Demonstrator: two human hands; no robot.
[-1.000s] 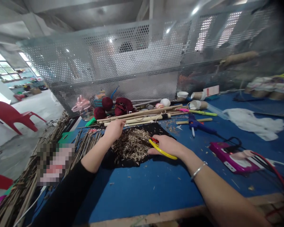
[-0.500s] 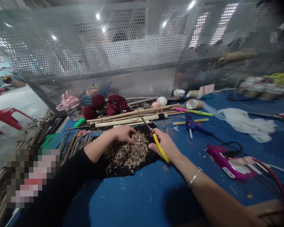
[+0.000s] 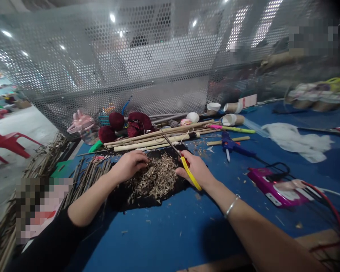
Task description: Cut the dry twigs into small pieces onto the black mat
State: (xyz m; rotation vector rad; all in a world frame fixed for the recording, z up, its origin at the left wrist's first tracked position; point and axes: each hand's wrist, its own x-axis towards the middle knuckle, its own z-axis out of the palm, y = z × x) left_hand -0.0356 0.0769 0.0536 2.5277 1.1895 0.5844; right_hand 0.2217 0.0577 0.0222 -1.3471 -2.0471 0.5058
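Observation:
A heap of small pale-brown chips (image 3: pixel 158 177) lies on a black cloth (image 3: pixel 147 204) on the blue table. At the heap's left edge is my left hand (image 3: pixel 131 165), its fingers curled and pressed together; anything between the fingertips is hidden. My right hand (image 3: pixel 195 170) is closed around scissors with yellow handles (image 3: pixel 190 174), right of the heap, their blades pointing up and left toward the sticks behind. Bundled dark twigs (image 3: pixel 86 177) lie left of the cloth.
Pale sticks (image 3: pixel 155 139) and dark-red yarn balls (image 3: pixel 138 122) lie behind the cloth. To the right are a blue glue gun (image 3: pixel 234 146), a magenta power strip (image 3: pixel 274 189) and white cloth (image 3: pixel 297 141). A perforated metal panel (image 3: pixel 158 71) stands behind.
My left hand has moved left, from over the heap to its left edge, and its fingers have curled. My right hand still holds the scissors in nearly the same place.

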